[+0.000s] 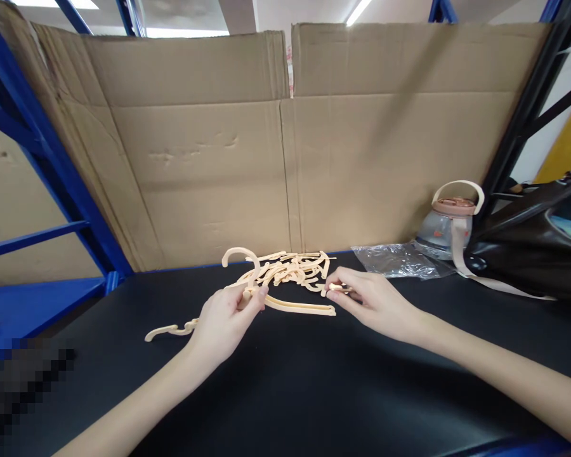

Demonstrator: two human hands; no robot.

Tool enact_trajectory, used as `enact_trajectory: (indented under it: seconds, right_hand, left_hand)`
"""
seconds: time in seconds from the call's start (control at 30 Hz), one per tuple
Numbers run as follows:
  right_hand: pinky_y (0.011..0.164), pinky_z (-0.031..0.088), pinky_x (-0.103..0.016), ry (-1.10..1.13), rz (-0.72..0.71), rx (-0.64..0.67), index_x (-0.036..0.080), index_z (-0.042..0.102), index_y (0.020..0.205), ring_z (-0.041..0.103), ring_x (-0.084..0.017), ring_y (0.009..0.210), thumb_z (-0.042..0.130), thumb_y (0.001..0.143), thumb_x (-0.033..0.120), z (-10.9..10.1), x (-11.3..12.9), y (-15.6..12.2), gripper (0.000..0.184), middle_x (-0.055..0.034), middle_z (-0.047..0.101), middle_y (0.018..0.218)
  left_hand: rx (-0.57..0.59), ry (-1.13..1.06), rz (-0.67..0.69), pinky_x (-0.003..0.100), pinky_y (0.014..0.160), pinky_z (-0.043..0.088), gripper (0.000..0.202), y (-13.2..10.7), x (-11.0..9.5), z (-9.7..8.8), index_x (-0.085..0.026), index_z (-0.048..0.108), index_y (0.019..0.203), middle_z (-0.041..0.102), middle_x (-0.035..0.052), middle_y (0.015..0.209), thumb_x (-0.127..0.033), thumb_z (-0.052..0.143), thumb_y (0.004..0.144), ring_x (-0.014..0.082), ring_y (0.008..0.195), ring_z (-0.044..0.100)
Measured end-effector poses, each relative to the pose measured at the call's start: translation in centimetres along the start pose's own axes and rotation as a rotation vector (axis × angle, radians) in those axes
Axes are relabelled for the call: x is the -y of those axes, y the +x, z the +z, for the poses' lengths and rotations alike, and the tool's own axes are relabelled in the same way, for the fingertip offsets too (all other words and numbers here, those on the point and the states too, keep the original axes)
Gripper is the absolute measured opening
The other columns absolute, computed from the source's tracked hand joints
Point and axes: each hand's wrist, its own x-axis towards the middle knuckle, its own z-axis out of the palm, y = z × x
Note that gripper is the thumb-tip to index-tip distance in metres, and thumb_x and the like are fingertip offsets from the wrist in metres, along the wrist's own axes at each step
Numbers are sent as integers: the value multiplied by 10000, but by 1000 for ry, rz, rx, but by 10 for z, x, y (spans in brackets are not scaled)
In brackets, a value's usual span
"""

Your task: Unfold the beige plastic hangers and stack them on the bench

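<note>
My left hand (226,319) is closed around the neck of a cream plastic hanger (285,304), just below its hook (240,255). One arm of this hanger runs right across the black table (285,393) toward my right hand (368,298). That hand pinches a small cream plastic piece (335,287) between thumb and fingers. Behind both hands lies a pile of cream hanger parts (292,266). Another loose hanger piece (169,330) rests on the table left of my left wrist.
Cardboard sheets (285,146) stand along the back of the table. A crumpled clear plastic bag (400,260), a water bottle with a strap (450,222) and a dark bag (533,247) sit at the right. Blue shelf framing (38,158) rises at the left.
</note>
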Motion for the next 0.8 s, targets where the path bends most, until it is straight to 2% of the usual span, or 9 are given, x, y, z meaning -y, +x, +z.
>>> enact_trajectory:
  seconds: [0.13,0.23,0.3,0.4,0.5,0.6,0.67,0.73,0.8]
  right_hand:
    - [537,355,-200,208,32,152,193,645,808,487,-99,601,578,863,421,1,-6,1,244,22,559,690]
    - [527,333,-203,190,51,145,196,678,752,469,-98,579,640,817,402,5,-9,-1,220,25,552,638]
    - [526,323,-210,152,79,120,196,684,729,474,-99,564,634,822,369,8,-10,-1,203,20,570,633]
    - [531,318,-216,108,118,83,197,685,710,468,-98,542,644,809,333,12,-11,-1,174,25,568,611]
    - [532,313,-215,87,153,82,201,680,700,481,-101,550,650,801,310,16,-12,0,152,29,573,618]
    - [535,313,-214,64,151,90,205,677,716,505,-108,576,658,796,300,18,-12,0,125,25,597,658]
    - [539,317,-213,37,125,90,201,670,724,512,-111,582,667,793,301,17,-12,0,121,23,601,666]
    - [539,321,-211,0,85,85,193,656,717,516,-110,579,673,792,303,14,-10,0,133,24,598,657]
    - [544,326,-208,-35,31,71,189,645,722,522,-106,574,671,796,292,11,-9,0,129,26,597,654]
  left_hand:
    - [-1,47,-15,270,536,302,557,0,-1,1,-200,595,614,488,-3,535,-619,298,829,185,551,486]
    - [38,172,-17,270,538,303,567,1,-4,-1,-204,577,612,533,7,548,-626,280,846,195,558,522]
    - [39,355,-6,273,532,287,556,1,-5,-3,-198,548,602,568,29,581,-648,321,837,212,587,545]
    - [-136,689,92,295,515,262,564,-4,-7,-6,-183,534,597,591,95,644,-670,365,825,275,695,569]
    - [-286,784,298,318,543,312,497,-14,-15,-1,-172,567,643,587,96,648,-543,356,897,268,716,563]
    - [-196,621,588,313,644,396,339,-24,-26,12,-178,584,729,599,57,713,-304,354,943,217,746,552]
    - [-92,474,698,314,716,435,254,-25,-33,23,-164,586,888,617,61,864,-206,342,944,206,824,548]
    - [5,351,714,339,787,452,240,-19,-38,34,-142,540,1072,604,81,1018,-162,337,946,213,916,541]
    - [100,262,670,366,819,455,253,-9,-41,44,-142,511,1129,597,85,1059,-155,332,952,219,948,541]
